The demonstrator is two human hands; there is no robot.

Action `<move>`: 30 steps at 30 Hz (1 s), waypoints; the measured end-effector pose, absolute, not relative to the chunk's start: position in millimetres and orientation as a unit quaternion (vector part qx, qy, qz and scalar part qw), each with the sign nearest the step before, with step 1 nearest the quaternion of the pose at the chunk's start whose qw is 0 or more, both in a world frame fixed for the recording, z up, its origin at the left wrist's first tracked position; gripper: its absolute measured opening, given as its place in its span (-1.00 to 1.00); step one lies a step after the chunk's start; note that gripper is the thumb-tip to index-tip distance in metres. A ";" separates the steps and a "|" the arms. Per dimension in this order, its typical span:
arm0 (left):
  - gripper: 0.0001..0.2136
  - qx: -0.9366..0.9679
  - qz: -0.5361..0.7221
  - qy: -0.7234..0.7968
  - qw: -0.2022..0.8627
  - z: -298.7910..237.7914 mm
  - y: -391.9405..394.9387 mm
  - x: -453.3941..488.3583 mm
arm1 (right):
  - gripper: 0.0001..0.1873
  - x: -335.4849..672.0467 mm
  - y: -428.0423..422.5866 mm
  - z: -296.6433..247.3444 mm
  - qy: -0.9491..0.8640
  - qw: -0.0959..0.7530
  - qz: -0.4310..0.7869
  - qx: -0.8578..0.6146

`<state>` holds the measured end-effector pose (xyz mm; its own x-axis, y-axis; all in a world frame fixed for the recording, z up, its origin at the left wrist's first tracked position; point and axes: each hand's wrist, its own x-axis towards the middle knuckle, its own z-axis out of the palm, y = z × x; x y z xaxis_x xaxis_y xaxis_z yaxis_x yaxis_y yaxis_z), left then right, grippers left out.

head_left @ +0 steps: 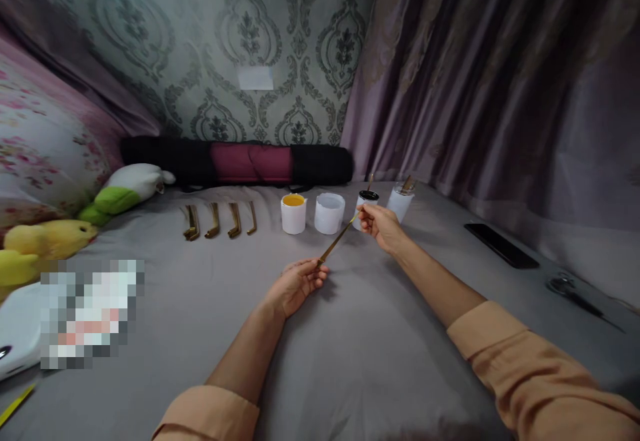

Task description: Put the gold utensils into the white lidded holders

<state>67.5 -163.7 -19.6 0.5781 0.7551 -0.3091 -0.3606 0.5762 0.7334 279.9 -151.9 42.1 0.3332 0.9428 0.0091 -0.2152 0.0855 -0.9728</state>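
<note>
Left hand [299,286] pinches near end of slim brown strip [338,239]; right hand [381,226] pinches far end, toward one o'clock. Strip's material hard to tell. Best: light, even tension, right knuckles clear of dark-topped cup [369,196] at their eleven o'clock.

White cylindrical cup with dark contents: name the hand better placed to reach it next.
Probably the right hand: it overlaps the cup in view; the left hand is farther off. Both hold one slender brown strip.
</note>
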 end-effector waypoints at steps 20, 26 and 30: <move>-0.91 0.305 0.340 0.308 0.835 -22.8 -161.5 63.2 | -0.91 276.8 -152.3 48.4 -0.379 0.637 0.432 -0.514; -0.89 0.288 0.340 0.322 0.835 -18.1 -162.2 62.2 | -0.89 282.9 -153.9 53.6 -0.387 0.644 0.405 -0.521; -0.87 0.287 0.338 0.317 0.838 -18.1 -161.6 60.9 | -0.89 288.4 -155.5 60.3 -0.387 0.645 0.390 -0.532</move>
<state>60.9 -161.6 -18.1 0.5703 0.7491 -0.3372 -0.3846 0.6062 0.6961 288.4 -155.5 60.3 0.3969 0.9141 0.0832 -0.0916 0.1296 -0.9873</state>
